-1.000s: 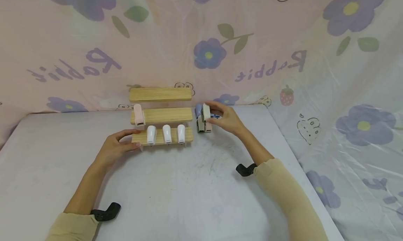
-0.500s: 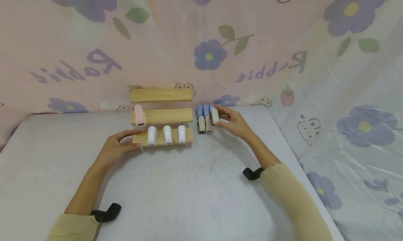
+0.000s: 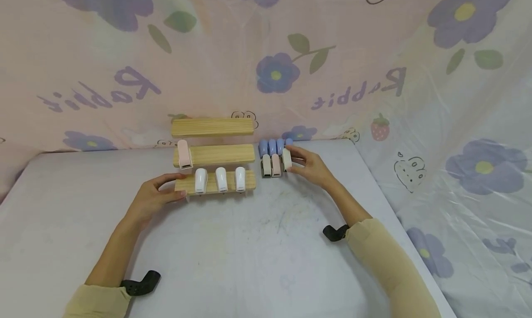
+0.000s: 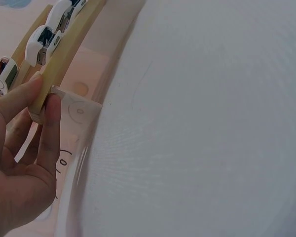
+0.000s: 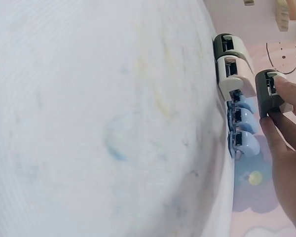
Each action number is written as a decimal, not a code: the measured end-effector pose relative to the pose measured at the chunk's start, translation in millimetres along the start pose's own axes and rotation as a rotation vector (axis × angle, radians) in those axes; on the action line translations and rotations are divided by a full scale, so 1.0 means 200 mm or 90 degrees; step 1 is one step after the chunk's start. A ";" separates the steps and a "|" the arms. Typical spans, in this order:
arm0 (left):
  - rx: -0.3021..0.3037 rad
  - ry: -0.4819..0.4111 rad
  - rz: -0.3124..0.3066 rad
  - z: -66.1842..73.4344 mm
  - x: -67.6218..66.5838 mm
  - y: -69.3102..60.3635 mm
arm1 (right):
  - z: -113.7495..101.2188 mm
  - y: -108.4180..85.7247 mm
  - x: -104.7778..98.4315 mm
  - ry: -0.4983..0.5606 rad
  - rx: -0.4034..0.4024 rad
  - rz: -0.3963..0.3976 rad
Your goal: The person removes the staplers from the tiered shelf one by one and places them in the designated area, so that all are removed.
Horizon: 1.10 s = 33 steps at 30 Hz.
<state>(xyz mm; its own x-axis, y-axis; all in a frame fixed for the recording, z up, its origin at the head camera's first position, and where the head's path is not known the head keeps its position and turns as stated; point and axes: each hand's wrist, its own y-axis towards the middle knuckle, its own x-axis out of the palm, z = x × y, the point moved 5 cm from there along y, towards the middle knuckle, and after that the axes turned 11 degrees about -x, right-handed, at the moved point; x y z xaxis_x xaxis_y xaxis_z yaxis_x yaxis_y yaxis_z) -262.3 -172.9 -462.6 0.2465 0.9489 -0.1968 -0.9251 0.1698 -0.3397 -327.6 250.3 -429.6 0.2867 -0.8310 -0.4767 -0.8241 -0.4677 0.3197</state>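
Note:
In the head view my left hand (image 3: 149,195) grips the left end of the lowest board of a small wooden tiered rack (image 3: 214,155). The left wrist view shows the thumb on top and fingers beneath that board (image 4: 64,59). Several white mini staplers (image 3: 221,179) stand on it, and a pink stapler (image 3: 184,154) is on the middle board. My right hand (image 3: 309,166) pinches a cream-and-dark-green stapler (image 5: 270,94). It is just right of a pink stapler (image 3: 276,165) and a cream one (image 3: 266,165), in front of several blue staplers (image 3: 272,146). The right wrist view shows it apart from them.
A white-covered table (image 3: 241,249) lies under everything. Behind it hangs a flower-printed cloth (image 3: 208,55), and another printed sheet (image 3: 465,147) runs along the right side. The rack's top board (image 3: 213,127) bears nothing.
My right hand has moved right with the cream-and-dark-green stapler, from over the grouped staplers to the right of the pink one, and slightly lower. The left hand keeps its grip on the rack.

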 end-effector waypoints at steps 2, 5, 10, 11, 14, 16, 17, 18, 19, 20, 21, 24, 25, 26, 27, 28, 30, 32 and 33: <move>0.000 -0.003 -0.001 0.00 0.00 0.00 | 0.03 0.00 0.00 -0.003 -0.001 0.002; -0.002 -0.007 -0.002 0.00 0.00 0.00 | 0.04 -0.01 0.00 -0.016 0.010 0.004; -0.002 -0.009 -0.001 0.00 0.00 0.00 | 0.07 -0.01 0.00 -0.041 0.029 0.003; -0.002 -0.012 -0.001 0.00 0.00 0.00 | 0.08 -0.01 0.00 -0.045 0.031 0.003; -0.003 -0.020 -0.004 0.00 0.00 0.00 | 0.11 -0.01 0.01 -0.048 0.032 0.000; -0.004 -0.021 -0.005 0.00 0.00 0.00 | 0.12 0.00 0.02 -0.050 0.032 -0.002; -0.004 -0.021 -0.005 0.00 0.00 0.00 | 0.13 0.00 0.02 -0.049 0.032 -0.003; -0.005 -0.021 -0.004 0.00 0.00 0.00 | 0.14 0.00 0.02 -0.049 0.033 -0.004; -0.005 -0.022 -0.004 0.00 0.00 0.00 | 0.15 0.00 0.02 -0.051 0.032 -0.006; -0.006 -0.022 -0.004 0.00 0.00 0.00 | 0.15 0.00 0.02 -0.051 0.033 -0.008; -0.006 -0.022 -0.004 0.00 0.00 0.00 | 0.16 0.00 0.03 -0.054 0.039 -0.007; -0.006 -0.025 -0.006 0.00 0.00 0.00 | 0.18 0.00 0.03 -0.064 0.053 -0.008; -0.006 -0.025 -0.007 0.00 0.00 0.00 | 0.18 0.00 0.03 -0.066 0.056 -0.008; -0.006 -0.024 -0.007 0.00 0.00 0.00 | 0.18 0.00 0.03 -0.068 0.061 -0.007; -0.006 -0.024 -0.006 0.00 0.00 0.00 | 0.19 0.00 0.03 -0.071 0.064 -0.008; -0.006 -0.023 -0.005 0.00 0.00 0.00 | 0.19 0.00 0.03 -0.070 0.064 -0.008; -0.006 -0.023 -0.005 0.00 0.00 0.01 | 0.19 0.00 0.04 -0.066 0.062 -0.008; -0.005 -0.024 -0.005 0.00 0.00 0.01 | 0.19 0.01 0.04 -0.058 0.062 -0.008; -0.004 -0.024 -0.005 -0.01 0.00 0.01 | 0.19 0.01 0.04 -0.055 0.062 -0.008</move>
<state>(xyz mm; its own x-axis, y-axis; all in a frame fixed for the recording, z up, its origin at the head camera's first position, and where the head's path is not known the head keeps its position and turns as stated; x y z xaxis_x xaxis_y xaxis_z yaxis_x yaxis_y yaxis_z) -263.7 -173.4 -464.0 0.2420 0.9572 -0.1590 -0.9214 0.1754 -0.3467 -345.2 254.1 -463.9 0.2572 -0.7943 -0.5504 -0.8654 -0.4428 0.2347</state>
